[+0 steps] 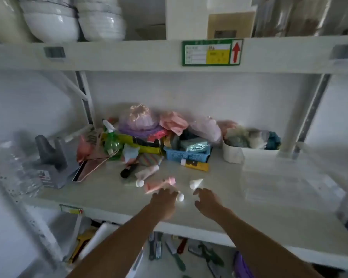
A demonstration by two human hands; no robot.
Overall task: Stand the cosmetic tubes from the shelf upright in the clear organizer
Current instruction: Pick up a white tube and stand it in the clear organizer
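Several cosmetic tubes lie flat on the pale shelf point(100, 189). A pink tube point(159, 184) lies just beyond my left hand point(164, 201), whose fingers are spread over it and over a small white-capped tube point(180, 197). A white tube point(196, 183) lies just past the fingertips of my right hand point(207, 200), which is open and holds nothing. Farther back lie a pale tube point(147, 171), a black tube point(129, 170) and a yellow tube point(195, 164). The clear organizer point(285, 181) sits on the shelf to the right, blurred.
A heap of bags, a green spray bottle point(111, 141), a blue basket point(187, 154) and a white tub point(235, 152) fill the back of the shelf. A grey holder point(52, 157) stands at the left. White bowls sit on the shelf above; tools lie below.
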